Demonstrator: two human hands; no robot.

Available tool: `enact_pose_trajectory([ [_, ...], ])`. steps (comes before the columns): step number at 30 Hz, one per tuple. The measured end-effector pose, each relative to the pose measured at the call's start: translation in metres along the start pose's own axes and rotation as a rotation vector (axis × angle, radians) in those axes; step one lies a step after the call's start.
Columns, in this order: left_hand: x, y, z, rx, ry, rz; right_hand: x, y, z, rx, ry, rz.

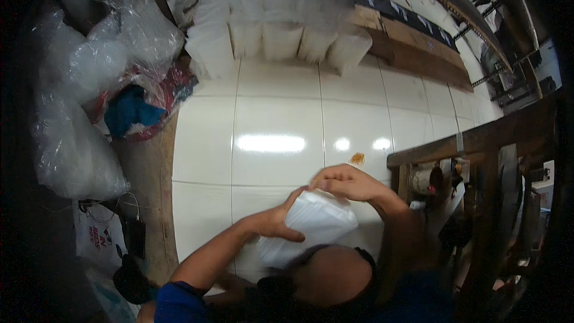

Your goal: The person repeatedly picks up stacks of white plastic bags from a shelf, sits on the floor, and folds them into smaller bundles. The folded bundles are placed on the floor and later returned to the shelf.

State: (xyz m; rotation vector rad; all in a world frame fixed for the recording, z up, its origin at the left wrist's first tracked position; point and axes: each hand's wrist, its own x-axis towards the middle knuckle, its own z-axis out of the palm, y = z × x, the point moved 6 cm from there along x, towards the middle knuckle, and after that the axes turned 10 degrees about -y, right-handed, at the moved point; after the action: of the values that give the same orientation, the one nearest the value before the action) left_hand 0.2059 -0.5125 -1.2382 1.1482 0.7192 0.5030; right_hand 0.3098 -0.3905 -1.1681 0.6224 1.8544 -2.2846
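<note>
A thick bundle of thin white sheets, perhaps plastic bags (323,218), is held tilted close to my lap, above the tiled floor. My left hand (280,220) wraps around its left side, thumb lying across the front. At the bundle's upper end, the curled fingers of my right hand (345,182) are closed at its edge. Whether a single sheet is pinched there is too small to tell. The bundle's lower end is slightly blurred near my knee (338,275).
Rows of whitish translucent stacks (281,27) stand on the floor ahead, beside brown boards (418,54). Large clear plastic sacks (78,113) and a blue cloth (134,110) fill the left. A wooden frame (478,137) stands close at right. An orange-brown spot (357,158) marks the tiles.
</note>
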Motion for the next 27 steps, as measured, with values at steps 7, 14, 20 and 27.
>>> enact_pose_trajectory([
  [7, -0.004, 0.006, 0.010, 0.009, -0.002, -0.142, 0.003, -0.050, 0.074, -0.758, -0.521, -0.131],
  [14, -0.023, 0.002, 0.010, 0.031, 0.141, -0.130, -0.029, -0.032, 0.040, -0.846, -0.370, -0.103],
  [20, -0.021, 0.015, 0.011, 0.095, 0.094, -0.030, -0.049, 0.026, -0.020, -0.774, -0.119, -0.043],
  [27, -0.023, -0.008, 0.012, -0.067, 0.192, -0.073, -0.108, 0.094, 0.024, 0.046, -0.126, 0.224],
])
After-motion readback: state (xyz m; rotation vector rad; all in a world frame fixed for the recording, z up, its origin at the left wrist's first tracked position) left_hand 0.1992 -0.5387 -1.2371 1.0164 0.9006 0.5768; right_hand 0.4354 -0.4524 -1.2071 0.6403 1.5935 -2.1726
